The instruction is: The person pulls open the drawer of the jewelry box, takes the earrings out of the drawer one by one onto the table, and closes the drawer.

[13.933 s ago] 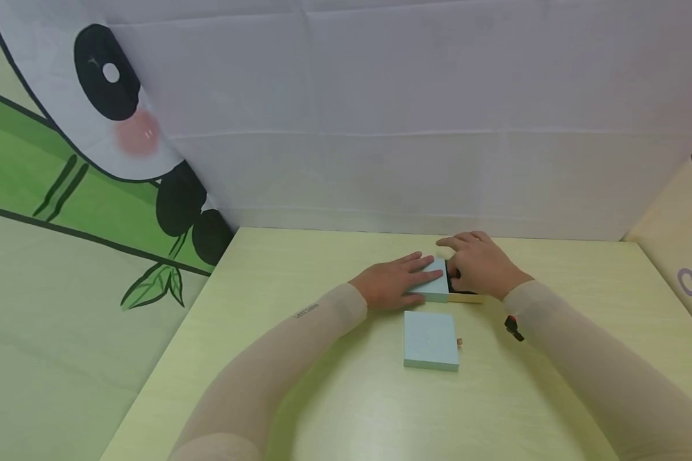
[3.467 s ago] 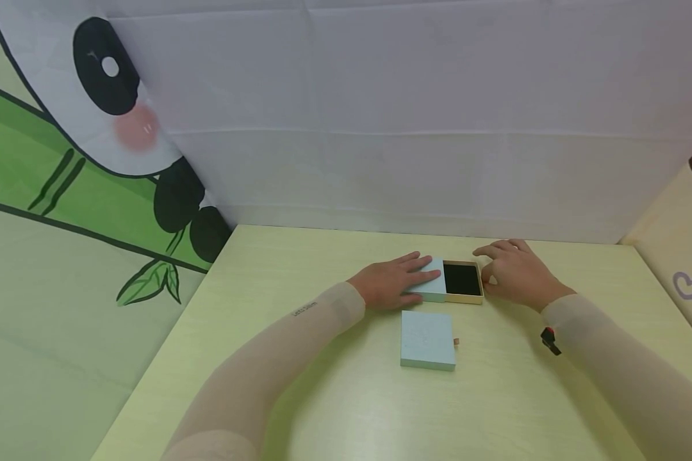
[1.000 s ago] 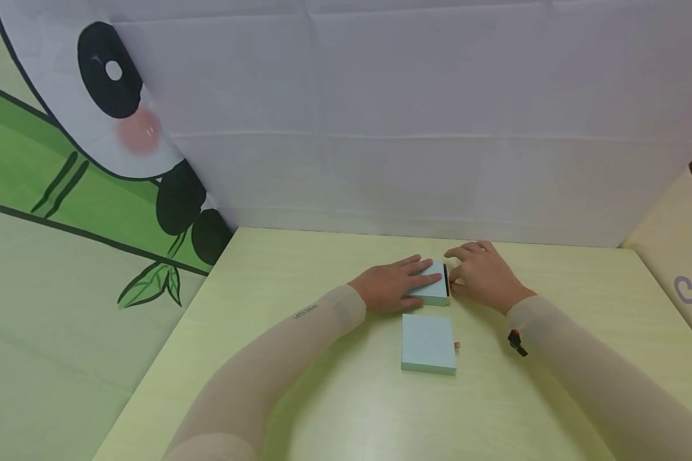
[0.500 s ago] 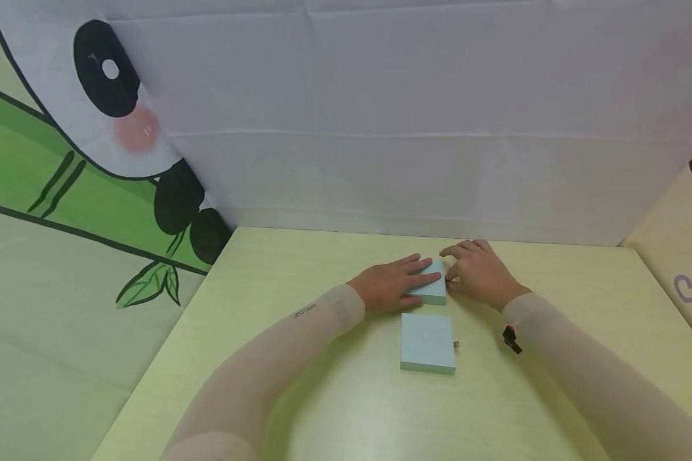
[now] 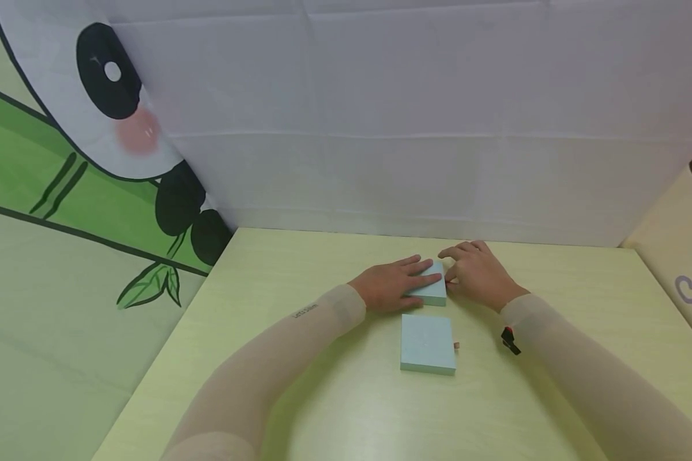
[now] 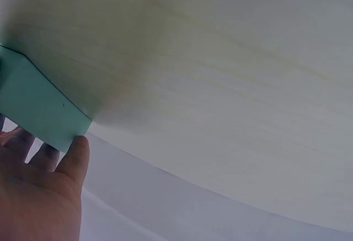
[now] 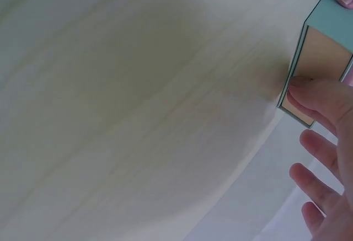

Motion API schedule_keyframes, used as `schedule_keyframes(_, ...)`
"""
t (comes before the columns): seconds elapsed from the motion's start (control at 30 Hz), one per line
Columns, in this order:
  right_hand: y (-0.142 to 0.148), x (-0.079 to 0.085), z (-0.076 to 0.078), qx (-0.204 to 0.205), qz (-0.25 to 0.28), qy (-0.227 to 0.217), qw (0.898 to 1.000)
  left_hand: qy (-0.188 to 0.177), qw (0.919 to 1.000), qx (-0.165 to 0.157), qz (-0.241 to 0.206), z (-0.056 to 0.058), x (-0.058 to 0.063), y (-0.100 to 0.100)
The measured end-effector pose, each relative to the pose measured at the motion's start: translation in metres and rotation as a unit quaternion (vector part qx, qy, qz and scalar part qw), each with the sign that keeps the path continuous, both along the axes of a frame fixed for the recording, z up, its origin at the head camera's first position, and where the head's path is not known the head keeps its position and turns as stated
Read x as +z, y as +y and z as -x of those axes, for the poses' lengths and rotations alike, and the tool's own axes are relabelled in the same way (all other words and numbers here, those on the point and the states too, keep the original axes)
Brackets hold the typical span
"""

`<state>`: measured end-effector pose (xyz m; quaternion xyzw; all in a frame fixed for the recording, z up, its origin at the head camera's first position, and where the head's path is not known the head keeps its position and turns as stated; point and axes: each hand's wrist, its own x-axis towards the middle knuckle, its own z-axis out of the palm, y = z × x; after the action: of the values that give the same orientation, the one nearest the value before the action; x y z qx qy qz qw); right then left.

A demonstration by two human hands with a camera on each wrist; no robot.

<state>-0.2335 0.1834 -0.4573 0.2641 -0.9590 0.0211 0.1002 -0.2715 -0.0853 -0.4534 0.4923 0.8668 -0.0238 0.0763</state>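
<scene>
Under my left hand (image 5: 389, 286) a pale blue-green drawer box (image 5: 435, 291) lies on the table. The spread fingers of that hand rest on the box's top. My right hand (image 5: 480, 275) is at the box's right end, where thumb and forefinger pinch together against the tan drawer front (image 7: 325, 56) in the right wrist view; any tab between them is hidden. The remaining fingers of that hand stand off the box. The drawer sits flush inside its sleeve. A second pale blue-green box (image 5: 428, 344), with a small brownish tab (image 5: 457, 346) on its right side, lies nearer to me.
The pale wooden table (image 5: 323, 397) runs back to a white cloth wall (image 5: 380, 128). Cartoon-printed cloth (image 5: 52, 166) hangs along the left, and a beige cloth with a heart (image 5: 691, 289) along the right.
The drawer, out with its black inside showing 3.5 seconds ago, has slid left into its sleeve. My right hand moved left with it. The left hand and second box stayed put.
</scene>
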Motion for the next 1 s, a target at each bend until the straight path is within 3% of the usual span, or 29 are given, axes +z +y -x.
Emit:
schedule_keyframes(0.47,0.002,-0.0017,0.0004,0.003,-0.013,0.016,1.0,0.011,0.9999,-0.003,0.003,0.0052,-0.0053,0.0008)
schedule_keyframes(0.77,0.0007,-0.0001,-0.0023,0.01,-0.019,0.028,0.999,-0.007,1.0,-0.002,-0.004,0.0082,-0.0087,-0.0013)
schedule_keyframes(1.0,0.0016,-0.0002,-0.002,0.016,-0.024,0.038,0.999,-0.047,0.9985,0.006,-0.028,0.0069,-0.0004,-0.008)
